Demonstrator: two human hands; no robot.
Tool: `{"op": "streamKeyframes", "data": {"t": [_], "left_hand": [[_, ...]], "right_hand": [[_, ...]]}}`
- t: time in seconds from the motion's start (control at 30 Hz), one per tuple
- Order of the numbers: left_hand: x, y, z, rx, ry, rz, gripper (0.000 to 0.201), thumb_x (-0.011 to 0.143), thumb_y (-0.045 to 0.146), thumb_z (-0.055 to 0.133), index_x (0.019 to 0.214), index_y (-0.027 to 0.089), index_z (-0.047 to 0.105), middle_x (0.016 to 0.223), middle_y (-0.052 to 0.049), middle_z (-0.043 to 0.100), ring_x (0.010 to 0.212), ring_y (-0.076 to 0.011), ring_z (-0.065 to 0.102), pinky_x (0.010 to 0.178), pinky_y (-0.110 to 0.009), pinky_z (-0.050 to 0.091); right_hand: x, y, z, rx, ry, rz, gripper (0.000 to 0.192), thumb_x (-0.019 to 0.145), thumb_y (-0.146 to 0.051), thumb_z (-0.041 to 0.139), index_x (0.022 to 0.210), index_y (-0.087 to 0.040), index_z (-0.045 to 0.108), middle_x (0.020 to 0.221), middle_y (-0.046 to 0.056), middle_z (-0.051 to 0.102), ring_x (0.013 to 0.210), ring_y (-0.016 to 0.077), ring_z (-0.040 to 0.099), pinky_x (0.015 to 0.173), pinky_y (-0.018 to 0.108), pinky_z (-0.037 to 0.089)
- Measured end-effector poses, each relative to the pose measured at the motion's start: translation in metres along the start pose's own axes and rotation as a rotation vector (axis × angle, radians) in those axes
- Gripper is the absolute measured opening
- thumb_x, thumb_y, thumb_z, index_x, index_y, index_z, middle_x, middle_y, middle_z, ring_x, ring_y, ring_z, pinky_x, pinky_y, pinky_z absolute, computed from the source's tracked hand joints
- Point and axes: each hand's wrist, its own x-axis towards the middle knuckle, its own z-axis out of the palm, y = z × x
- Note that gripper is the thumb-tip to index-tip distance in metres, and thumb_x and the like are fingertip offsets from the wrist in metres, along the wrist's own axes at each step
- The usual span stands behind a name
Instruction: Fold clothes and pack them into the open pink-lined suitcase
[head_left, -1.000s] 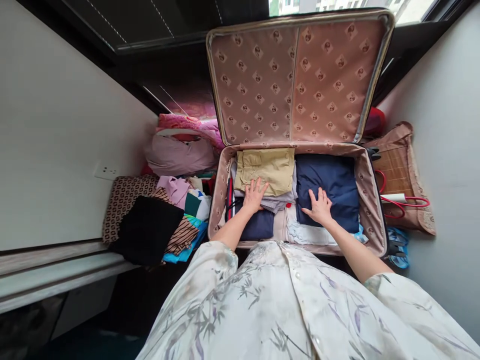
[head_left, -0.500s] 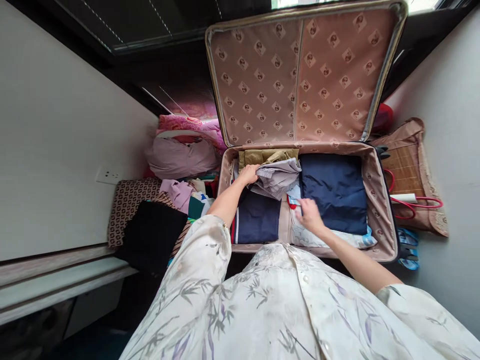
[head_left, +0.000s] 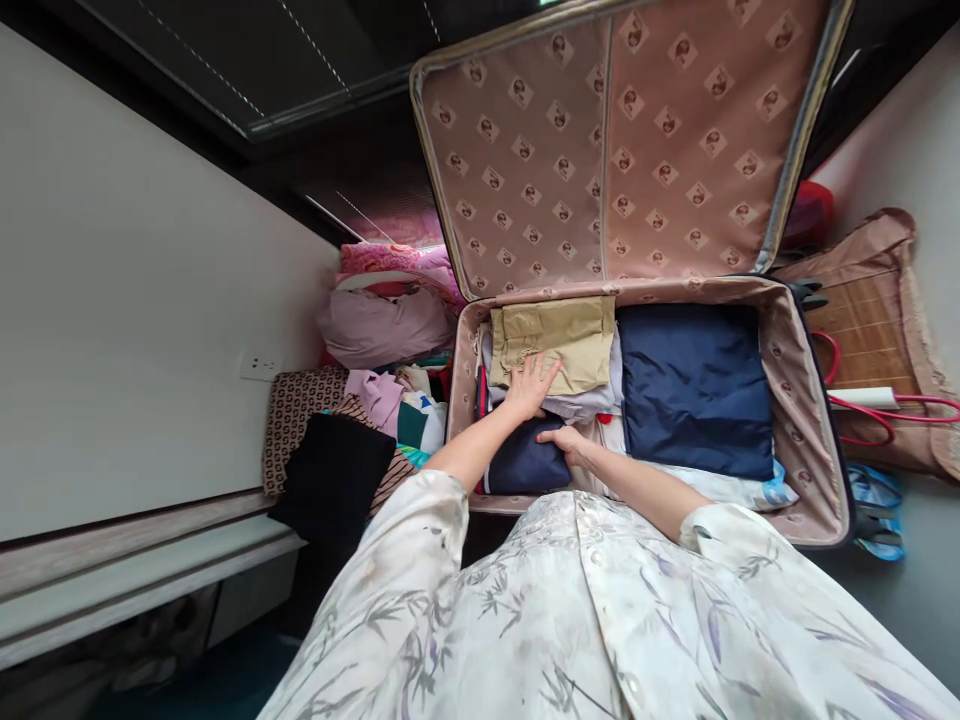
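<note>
A person leans over an open suitcase (head_left: 806, 420), its patterned lid (head_left: 600, 150) propped upright at the far side. The left hand (head_left: 531, 385) lies flat, fingers spread and grasping nothing, on the near edge of a folded khaki garment (head_left: 555, 335) stacked in the far-left corner. The right hand (head_left: 566, 445) rests just near of it, fingers loosely extended on a dark navy bundle (head_left: 521, 465) by the near wall. A larger navy garment (head_left: 694, 385) fills the right half, touching the right wall. Loose clothes (head_left: 382, 400) are heaped outside to the left; a woven bag (head_left: 870, 320) crowds the right.
</note>
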Motion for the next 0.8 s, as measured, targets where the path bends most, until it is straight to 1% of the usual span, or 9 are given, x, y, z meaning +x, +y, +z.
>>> {"op": "streamKeyframes", "data": {"t": [0.03,0.1,0.2,0.3,0.4,0.5,0.57,0.67,0.8], "left_hand": [[-0.001,0.004,0.003,0.011,0.003,-0.007,0.114,0.076,0.024,0.082,0.167,0.024,0.014,0.171,-0.025,0.015,0.154,-0.0474,0.020,0.117,-0.064,0.026],[0.004,0.003,-0.001,0.003,0.021,-0.033,0.095,0.085,0.017,0.068,0.166,0.024,0.019,0.164,-0.024,0.033,0.148,-0.0419,0.037,0.116,-0.057,0.032],[0.024,-0.012,-0.028,-0.046,0.024,-0.042,0.075,0.088,0.010,0.056,0.160,0.023,0.036,0.137,-0.020,0.061,0.124,-0.0332,0.062,0.106,-0.045,0.043],[0.042,-0.030,-0.063,-0.063,-0.011,-0.024,0.066,0.086,0.009,0.060,0.149,0.026,0.052,0.122,-0.015,0.070,0.114,-0.0320,0.067,0.096,-0.040,0.049],[0.049,-0.037,-0.091,-0.039,-0.022,-0.006,0.059,0.084,0.012,0.064,0.141,0.028,0.061,0.117,-0.013,0.073,0.112,-0.0309,0.068,0.094,-0.037,0.050],[0.046,-0.037,-0.109,-0.026,-0.037,0.034,0.052,0.085,0.015,0.065,0.136,0.026,0.064,0.117,-0.011,0.073,0.112,-0.0285,0.067,0.094,-0.034,0.049],[0.042,-0.036,-0.115,-0.028,-0.047,0.061,0.047,0.088,0.017,0.064,0.134,0.023,0.064,0.116,-0.010,0.073,0.111,-0.0259,0.066,0.094,-0.032,0.048],[0.032,-0.034,-0.120,-0.006,-0.033,0.090,0.048,0.087,0.015,0.064,0.135,0.021,0.064,0.116,-0.012,0.072,0.110,-0.0258,0.066,0.094,-0.032,0.047],[0.005,-0.022,-0.117,0.029,0.016,0.110,0.051,0.085,0.011,0.062,0.134,0.023,0.063,0.113,-0.014,0.072,0.107,-0.0308,0.068,0.091,-0.037,0.048]], "right_hand": [[-0.002,-0.002,0.003,0.012,-0.007,0.031,0.031,0.060,-0.022,0.080,0.084,-0.019,0.061,0.060,-0.001,0.064,0.065,0.0219,0.066,0.067,0.039,0.059],[-0.010,-0.007,0.009,0.034,-0.024,0.057,0.029,0.059,-0.016,0.076,0.084,-0.020,0.060,0.059,-0.002,0.063,0.064,0.0204,0.066,0.068,0.037,0.059],[-0.036,-0.016,0.018,0.058,-0.085,0.058,0.029,0.057,-0.012,0.072,0.083,-0.020,0.063,0.063,0.000,0.068,0.066,0.0207,0.067,0.069,0.036,0.059],[-0.077,-0.028,0.020,0.081,-0.262,0.035,0.033,0.051,-0.013,0.075,0.083,-0.019,0.067,0.070,0.003,0.073,0.068,0.0219,0.069,0.071,0.037,0.060],[-0.124,-0.047,0.002,0.145,-0.352,-0.090,0.044,0.047,-0.019,0.083,0.088,-0.019,0.071,0.078,0.003,0.077,0.074,0.0223,0.071,0.075,0.036,0.060],[-0.171,-0.069,-0.039,0.160,-0.218,-0.221,0.045,0.047,-0.025,0.091,0.087,-0.018,0.072,0.077,0.004,0.078,0.071,0.0243,0.073,0.072,0.038,0.060],[-0.202,-0.084,-0.075,0.168,-0.042,-0.307,0.038,0.048,-0.026,0.092,0.080,-0.019,0.073,0.073,0.005,0.077,0.067,0.0262,0.072,0.068,0.041,0.061],[-0.243,-0.101,-0.137,0.246,0.261,-0.494,0.029,0.053,-0.027,0.089,0.079,-0.028,0.075,0.078,0.003,0.079,0.073,0.0307,0.075,0.073,0.049,0.063],[-0.275,-0.116,-0.217,0.137,0.417,-0.652,0.013,0.062,-0.046,0.080,0.066,-0.040,0.070,0.066,0.000,0.075,0.077,0.0323,0.077,0.078,0.054,0.062]]}}
